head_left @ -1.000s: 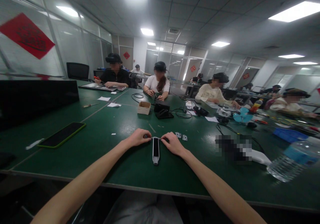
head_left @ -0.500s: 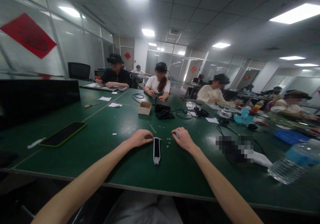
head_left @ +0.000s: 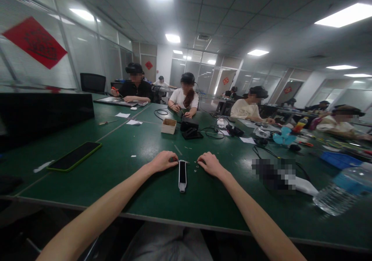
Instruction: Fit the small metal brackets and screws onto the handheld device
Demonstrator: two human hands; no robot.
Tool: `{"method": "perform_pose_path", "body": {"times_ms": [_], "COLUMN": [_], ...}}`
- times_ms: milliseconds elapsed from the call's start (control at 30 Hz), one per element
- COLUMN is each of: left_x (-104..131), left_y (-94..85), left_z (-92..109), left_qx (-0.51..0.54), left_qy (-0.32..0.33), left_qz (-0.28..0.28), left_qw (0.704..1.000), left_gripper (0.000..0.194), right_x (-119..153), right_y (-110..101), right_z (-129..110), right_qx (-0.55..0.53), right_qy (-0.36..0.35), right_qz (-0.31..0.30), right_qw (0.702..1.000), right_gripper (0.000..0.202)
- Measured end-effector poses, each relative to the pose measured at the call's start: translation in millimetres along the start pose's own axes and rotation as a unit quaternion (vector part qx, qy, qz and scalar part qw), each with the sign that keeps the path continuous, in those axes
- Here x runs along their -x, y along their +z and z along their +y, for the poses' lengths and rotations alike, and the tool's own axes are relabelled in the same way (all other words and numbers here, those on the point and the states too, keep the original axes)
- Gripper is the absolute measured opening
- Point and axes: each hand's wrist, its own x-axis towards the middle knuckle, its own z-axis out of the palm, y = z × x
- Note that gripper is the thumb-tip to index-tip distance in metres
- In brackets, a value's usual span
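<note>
A slim white-framed device with a black face (head_left: 182,171) lies lengthwise on the green table. My left hand (head_left: 164,161) rests at its far left corner, thumb and fingers pinched together; whatever they grip is too small to make out. A thin pin-like part sticks out on the right of that far end. My right hand (head_left: 209,163) is just right of the device, fingers bent down and drawn together at the tabletop. Its fingertips are beside a few tiny metal pieces that look like nuts (head_left: 197,166); what lies under the fingers is hidden.
A small open box (head_left: 168,126) and a black stand (head_left: 190,129) are ahead. A green-edged phone (head_left: 74,156) lies left, near a black monitor (head_left: 46,113). At right are a water bottle (head_left: 338,193), a blue tray (head_left: 337,159) and a small fan (head_left: 283,136). Several people sit around.
My right hand has shifted left, its fingertips coming down over the tiny metal pieces and covering some of them. The left hand and the device have stayed put.
</note>
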Motion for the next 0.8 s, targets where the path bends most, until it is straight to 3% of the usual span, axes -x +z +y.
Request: {"method": "perform_pose_path", "body": {"times_ms": [367,600,800], "left_x": [1,2,2], "left_y": [-2.4,-3.6,-3.8], "left_z": [3,3,10], "left_qx": [0.0,-0.018,0.004], "left_qy": [0.001,-0.008,0.013], "left_qz": [-0.002,0.011,0.075], "left_qw": [1.0,1.0,0.997], "left_gripper": [0.017,0.03,0.027], "right_x": [3,3,6], "right_y": [-4,-4,-2], "right_z": [-3,-20,-46], "right_qx": [-0.017,-0.079,-0.158], "right_qy": [0.031,-0.003,-0.059], "right_qz": [-0.009,0.059,0.117], "right_qw": [0.999,0.995,0.979], "right_gripper": [0.014,0.011,0.008]}}
